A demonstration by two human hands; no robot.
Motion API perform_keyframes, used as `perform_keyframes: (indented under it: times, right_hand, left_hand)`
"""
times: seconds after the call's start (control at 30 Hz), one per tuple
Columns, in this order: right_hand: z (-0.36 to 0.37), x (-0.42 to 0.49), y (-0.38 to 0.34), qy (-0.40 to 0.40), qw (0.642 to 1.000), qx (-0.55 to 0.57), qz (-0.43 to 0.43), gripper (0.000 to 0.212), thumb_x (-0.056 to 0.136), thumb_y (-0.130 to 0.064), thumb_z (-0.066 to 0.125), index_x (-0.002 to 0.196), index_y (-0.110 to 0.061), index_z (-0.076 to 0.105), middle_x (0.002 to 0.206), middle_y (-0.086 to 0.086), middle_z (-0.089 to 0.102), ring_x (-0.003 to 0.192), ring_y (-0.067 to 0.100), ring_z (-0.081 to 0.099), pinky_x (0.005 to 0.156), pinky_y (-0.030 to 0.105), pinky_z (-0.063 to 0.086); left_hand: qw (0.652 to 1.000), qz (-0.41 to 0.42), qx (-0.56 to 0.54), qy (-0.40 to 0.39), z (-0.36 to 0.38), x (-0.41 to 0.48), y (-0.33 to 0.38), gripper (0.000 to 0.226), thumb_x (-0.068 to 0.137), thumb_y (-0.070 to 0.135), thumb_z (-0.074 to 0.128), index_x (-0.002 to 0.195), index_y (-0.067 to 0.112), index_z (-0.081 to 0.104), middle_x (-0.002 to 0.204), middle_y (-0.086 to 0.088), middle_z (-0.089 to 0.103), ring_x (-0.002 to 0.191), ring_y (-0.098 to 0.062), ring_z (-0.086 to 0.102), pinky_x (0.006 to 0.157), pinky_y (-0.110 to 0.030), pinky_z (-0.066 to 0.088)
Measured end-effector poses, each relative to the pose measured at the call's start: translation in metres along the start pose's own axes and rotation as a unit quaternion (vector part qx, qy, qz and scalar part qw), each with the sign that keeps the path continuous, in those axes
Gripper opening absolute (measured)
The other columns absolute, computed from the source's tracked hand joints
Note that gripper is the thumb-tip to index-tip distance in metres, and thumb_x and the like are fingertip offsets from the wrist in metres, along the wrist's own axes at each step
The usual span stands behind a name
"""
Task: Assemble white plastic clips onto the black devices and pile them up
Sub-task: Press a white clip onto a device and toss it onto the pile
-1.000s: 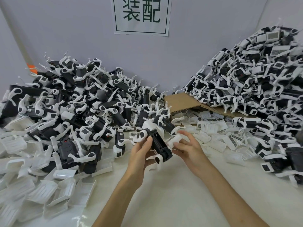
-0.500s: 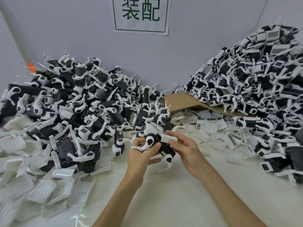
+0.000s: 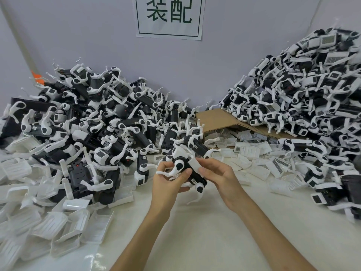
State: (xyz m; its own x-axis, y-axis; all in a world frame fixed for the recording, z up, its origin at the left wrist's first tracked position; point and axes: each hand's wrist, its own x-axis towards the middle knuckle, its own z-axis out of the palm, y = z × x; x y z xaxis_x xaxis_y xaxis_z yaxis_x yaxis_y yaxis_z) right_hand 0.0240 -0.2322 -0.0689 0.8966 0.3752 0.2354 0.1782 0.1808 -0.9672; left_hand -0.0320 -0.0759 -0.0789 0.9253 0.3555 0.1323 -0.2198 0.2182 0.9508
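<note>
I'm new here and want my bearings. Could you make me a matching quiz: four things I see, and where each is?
1 paper sign
2 cardboard
3 black device
4 loose white clips

a bottom left, on the table
b gripped by left hand and right hand
c on the wall
d partly under the right pile

Pairs: 1c, 2d, 3b, 4a

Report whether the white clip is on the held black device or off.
On: the white clip lies against the black device, pressed by the right hand; the left hand grips the device. Fully snapped in: cannot tell.
</note>
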Motion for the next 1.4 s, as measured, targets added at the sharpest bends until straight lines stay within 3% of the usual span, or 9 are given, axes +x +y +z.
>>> perform_keyframes:
  times: [0.13, 0.37, 0.57, 0.8, 0.9, 0.97, 1.1, 1.27, 1.4]
  right_hand:
    - [0.0, 0.0, 0.002, -0.002, 1.0, -0.011, -0.004, 0.036, 0.08, -0.02, 0.074, 0.115, -0.012, 0.074, 0.116, 0.01, 0.073, 0.112, 0.029, 0.067, 0.097, 0.04, 0.053]
    - [0.0, 0.0, 0.003, -0.019, 0.999, -0.024, -0.011, 0.032, 0.081, -0.017, 0.078, 0.112, -0.009, 0.072, 0.112, 0.01, 0.074, 0.104, 0.028, 0.071, 0.087, 0.033, 0.056]
    - [0.001, 0.0, 0.003, -0.005, 0.999, -0.049, -0.005, 0.035, 0.083, -0.026, 0.071, 0.111, -0.006, 0.071, 0.112, 0.014, 0.073, 0.107, 0.035, 0.068, 0.093, 0.048, 0.055]
    - [-0.001, 0.0, 0.005, 0.004, 0.997, -0.081, -0.005, 0.012, 0.095, -0.008, 0.063, 0.103, -0.009, 0.072, 0.1, 0.004, 0.077, 0.092, 0.017, 0.07, 0.074, 0.023, 0.055]
    - [0.0, 0.0, 0.004, 0.001, 0.996, -0.087, -0.01, 0.014, 0.094, -0.013, 0.066, 0.107, -0.011, 0.069, 0.103, 0.003, 0.076, 0.094, 0.017, 0.069, 0.077, 0.028, 0.055]
    - [0.003, 0.0, 0.004, 0.006, 0.997, -0.077, -0.001, 0.028, 0.089, -0.025, 0.068, 0.116, -0.014, 0.066, 0.112, 0.004, 0.073, 0.104, 0.02, 0.069, 0.085, 0.036, 0.056]
    - [0.006, -0.002, 0.003, -0.022, 0.998, -0.046, 0.043, 0.049, 0.084, -0.042, 0.063, 0.127, -0.018, 0.063, 0.121, 0.004, 0.071, 0.113, 0.022, 0.067, 0.092, 0.037, 0.056]
    - [0.009, -0.004, 0.004, -0.064, 0.995, -0.053, 0.056, 0.044, 0.092, -0.042, 0.056, 0.129, -0.019, 0.063, 0.118, 0.004, 0.072, 0.113, 0.021, 0.067, 0.098, 0.036, 0.053]
    - [0.01, -0.005, 0.003, -0.074, 0.994, -0.06, 0.046, 0.042, 0.091, -0.043, 0.054, 0.123, -0.019, 0.067, 0.114, 0.004, 0.074, 0.112, 0.017, 0.068, 0.099, 0.03, 0.052]
  left_hand:
    - [1.0, 0.008, 0.004, -0.002, -0.001, 0.0, -0.001, 0.028, 0.084, 0.009, 0.08, 0.101, 0.009, 0.058, 0.095, -0.016, 0.075, 0.082, -0.027, 0.076, 0.061, -0.032, 0.06]
    - [0.999, 0.03, 0.03, 0.001, -0.001, -0.002, 0.002, 0.031, 0.083, 0.013, 0.081, 0.104, 0.011, 0.058, 0.094, -0.011, 0.076, 0.083, -0.026, 0.075, 0.061, -0.031, 0.059]
    - [0.998, 0.041, 0.039, 0.019, 0.0, -0.003, 0.003, 0.026, 0.087, 0.017, 0.078, 0.102, 0.01, 0.058, 0.088, -0.007, 0.077, 0.075, -0.028, 0.072, 0.058, -0.034, 0.059]
    - [0.999, 0.025, 0.025, 0.008, -0.001, -0.003, 0.002, 0.02, 0.091, 0.019, 0.074, 0.108, 0.015, 0.063, 0.091, -0.003, 0.078, 0.073, -0.024, 0.074, 0.055, -0.031, 0.058]
    - [1.0, 0.016, 0.021, -0.012, 0.0, -0.003, 0.003, 0.017, 0.094, 0.02, 0.07, 0.11, 0.017, 0.064, 0.091, -0.001, 0.078, 0.075, -0.022, 0.075, 0.057, -0.029, 0.058]
    - [1.0, 0.0, 0.007, -0.026, 0.001, -0.004, 0.004, 0.016, 0.096, 0.022, 0.067, 0.111, 0.017, 0.066, 0.093, -0.001, 0.079, 0.079, -0.022, 0.076, 0.059, -0.027, 0.058]
    - [0.997, -0.019, -0.003, -0.068, 0.0, -0.005, 0.008, 0.023, 0.101, 0.027, 0.057, 0.12, 0.017, 0.068, 0.101, -0.001, 0.078, 0.086, -0.017, 0.076, 0.065, -0.023, 0.057]
    - [0.985, -0.008, 0.066, -0.16, 0.001, -0.008, 0.008, 0.043, 0.086, 0.045, 0.063, 0.125, 0.026, 0.061, 0.114, 0.011, 0.074, 0.106, -0.007, 0.07, 0.072, -0.02, 0.054]
    - [0.985, -0.016, 0.063, -0.163, 0.001, -0.008, 0.006, 0.047, 0.086, 0.037, 0.068, 0.128, 0.02, 0.057, 0.117, 0.007, 0.074, 0.11, -0.01, 0.07, 0.08, -0.024, 0.056]
